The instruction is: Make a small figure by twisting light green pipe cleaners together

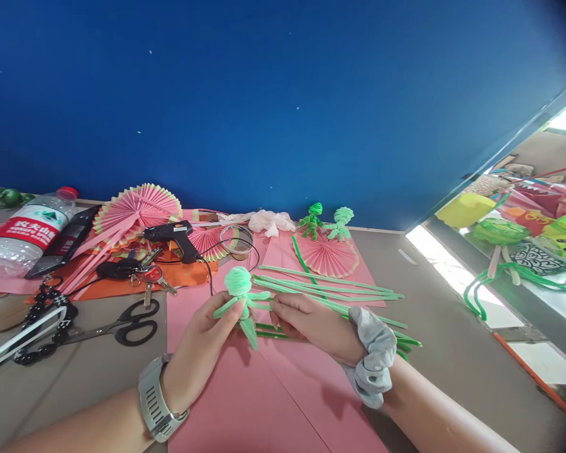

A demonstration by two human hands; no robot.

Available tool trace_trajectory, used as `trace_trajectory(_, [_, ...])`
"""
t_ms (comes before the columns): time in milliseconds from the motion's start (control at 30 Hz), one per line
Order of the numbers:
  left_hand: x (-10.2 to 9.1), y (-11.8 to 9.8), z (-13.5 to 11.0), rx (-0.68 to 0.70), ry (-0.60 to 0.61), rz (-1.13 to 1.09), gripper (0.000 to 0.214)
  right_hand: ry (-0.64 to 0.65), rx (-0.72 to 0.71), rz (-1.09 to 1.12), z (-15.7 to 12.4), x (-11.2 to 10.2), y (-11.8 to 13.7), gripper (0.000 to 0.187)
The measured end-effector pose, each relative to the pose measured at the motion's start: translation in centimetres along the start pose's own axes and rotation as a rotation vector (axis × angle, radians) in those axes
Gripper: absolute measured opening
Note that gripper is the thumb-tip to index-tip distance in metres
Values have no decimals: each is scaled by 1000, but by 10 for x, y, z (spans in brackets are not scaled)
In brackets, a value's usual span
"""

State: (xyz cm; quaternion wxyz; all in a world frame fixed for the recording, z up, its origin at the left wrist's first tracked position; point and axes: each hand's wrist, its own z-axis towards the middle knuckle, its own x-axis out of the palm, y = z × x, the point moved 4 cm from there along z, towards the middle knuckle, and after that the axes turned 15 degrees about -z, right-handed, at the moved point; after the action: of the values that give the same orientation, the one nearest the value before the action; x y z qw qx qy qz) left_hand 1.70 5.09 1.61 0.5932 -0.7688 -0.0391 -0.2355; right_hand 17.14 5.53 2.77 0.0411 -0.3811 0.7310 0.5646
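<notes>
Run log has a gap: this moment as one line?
left hand: holds figure | right hand: at figure's arm | figure: upright, above pink paper | stems: partly behind right hand | glue gun: untouched

Green figure (246,306), partly hidden by left hand's (202,343) thumb.

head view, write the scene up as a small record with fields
Left hand: holds a light-green fuzzy pipe-cleaner figure
Right hand: closed at the end of that figure's arm
Loose stems: straight green pipe cleaners, beside and beneath the right hand
Behind: deeper-green fuzzy figure, second light-green figure, pink pleated paper fan
Tools: black glue gun, black-handled scissors
Surface: pink paper sheets on grey table
Backdrop: blue panel
</notes>
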Motion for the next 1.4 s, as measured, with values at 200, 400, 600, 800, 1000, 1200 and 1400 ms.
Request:
trace_trajectory(200, [0, 0, 0, -6, -5, -53, 17, -26, -6, -3, -4, 3, 3, 28])
trace_trajectory(400, [1, -3, 3, 2, -24, -11, 15, -71, 4, -11, -7, 5, -1, 27])
trace_trajectory(600, [-2, 1, 3, -8, -10, -52, 12, -109, -17, -246, -18, 4, 19, 25])
trace_trajectory(800, [-3, -2, 0, -31, 23, -151, 14, -65, -80, -306, -16, 6, 19, 26])
trace_trajectory(1000, [4, -3, 0, -71, 85, -194, 14, 97, -71, -119, -5, 2, 9, 31])
trace_trajectory(1200, [2, -5, 3, 7, 23, 44, 14, 89, -66, -57, -2, 1, 4, 31])
trace_trajectory(1400, [-1, -6, 3, 13, 22, 99, 18, 67, -63, -101, -6, 0, 9, 27])
